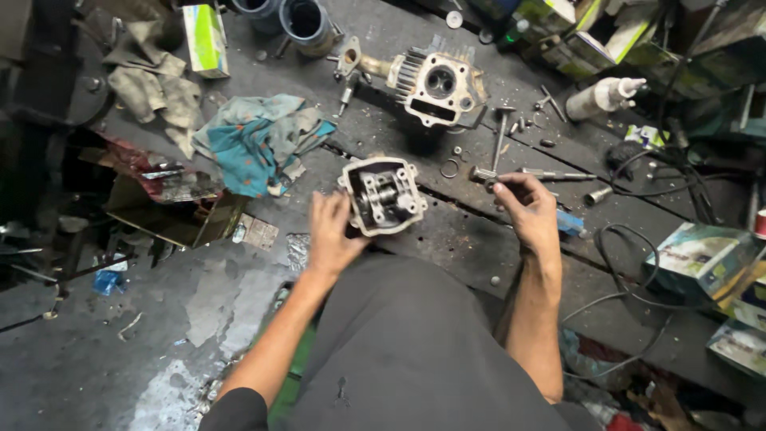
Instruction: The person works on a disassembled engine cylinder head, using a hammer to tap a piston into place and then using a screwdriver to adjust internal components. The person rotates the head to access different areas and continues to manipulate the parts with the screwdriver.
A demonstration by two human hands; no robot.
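The cylinder head (383, 195) — a grey metal casting with its rocker parts showing inside an open square frame — lies on the dark, oily surface (447, 239) just ahead of the person's knee. The left hand (331, 231) rests against the near-left edge of this cylinder head, its fingers (349, 209) curled loosely onto the rim, steadying rather than gripping. To the right of the cylinder head, the right hand (527, 207) has its fingers pinched narrow around a small metal part (481, 174); what the piece is exactly cannot be told.

Beyond the cylinder head, farther from the person, sits a second finned engine casting (435, 84) with a round bore. A long-stemmed valve (501, 132) lies between that casting and the right hand, with a thin ring (450, 168) just right of the cylinder head. To the left of the cylinder head is a crumpled teal rag (255, 144). Far to the right, past the pinching hand, a white squeeze bottle (602, 96) lies tipped over — black cables (638, 168) loop nearby.
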